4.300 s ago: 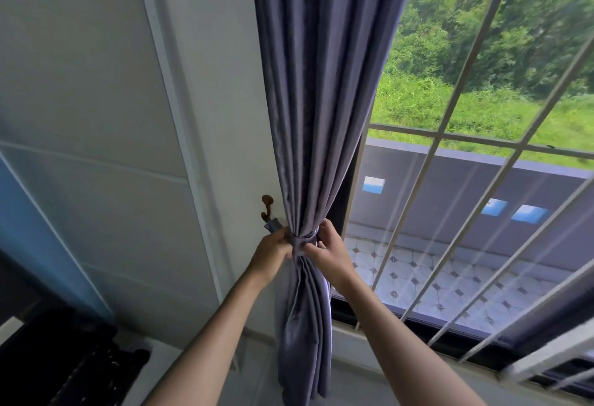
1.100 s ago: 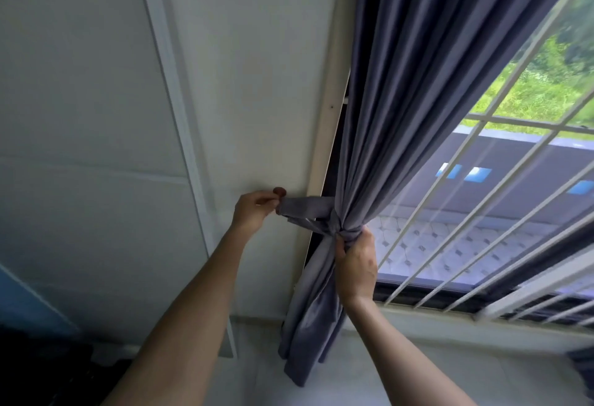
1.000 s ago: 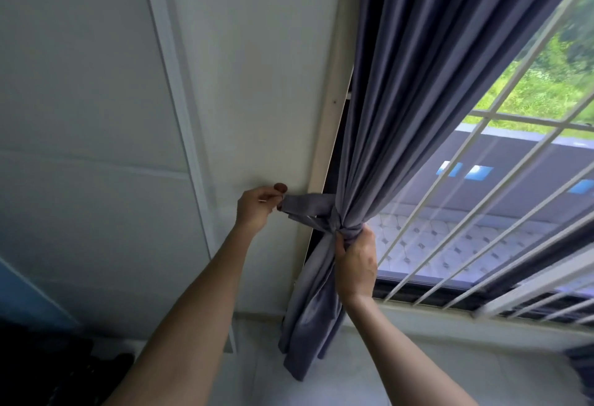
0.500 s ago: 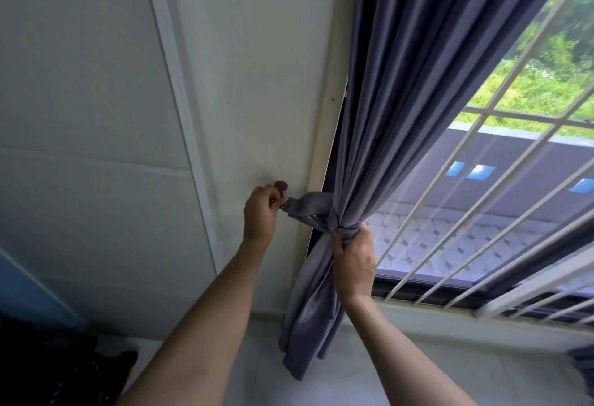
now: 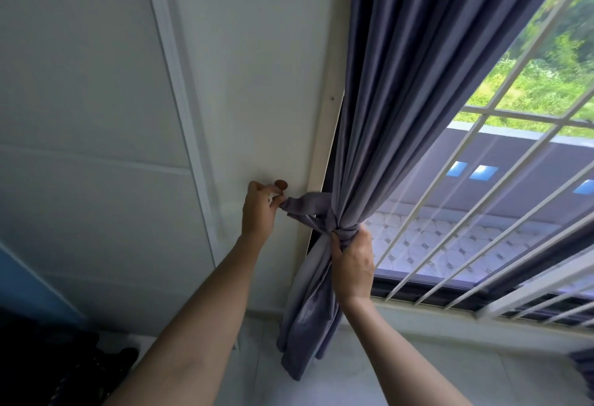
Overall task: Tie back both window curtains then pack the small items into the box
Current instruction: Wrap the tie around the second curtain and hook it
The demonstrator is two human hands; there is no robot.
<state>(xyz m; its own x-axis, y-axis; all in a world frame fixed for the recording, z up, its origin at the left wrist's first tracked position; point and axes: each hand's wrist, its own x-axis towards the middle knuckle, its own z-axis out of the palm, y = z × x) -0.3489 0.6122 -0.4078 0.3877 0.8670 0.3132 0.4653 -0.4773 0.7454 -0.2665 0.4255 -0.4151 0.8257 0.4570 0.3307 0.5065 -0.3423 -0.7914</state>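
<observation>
Head view looks up along a pale wall (image 5: 96, 84) toward a window at the right. The grey-blue curtain (image 5: 401, 84) hangs down from the top and is gathered into a narrow waist near the middle of the picture, just right of the window frame edge. Below the waist the cloth falls loose to the white sill (image 5: 450, 325).

A tieback band (image 5: 305, 209) of the same cloth goes around this waist and stretches left toward a small brown wall hook (image 5: 281, 184). The left hand (image 5: 258, 209) is at the hook — its grip is narrow, the fingers curled and pinching the end of the band just beside the brown knob. I cannot tell if the loop is already over the hook, because the fingers cover it.

The right hand (image 5: 352, 261) holds the curtain at the waist, fingers and thumb wrapped around the bunched cloth and the band there.

Behind the curtain, white window bars (image 5: 482, 212) cross the glass in a slanted grid. Outside there is a tiled area, a grey wall and green trees — all far. At the lower left corner something dark lies in shadow; it is too dim to name.
</observation>
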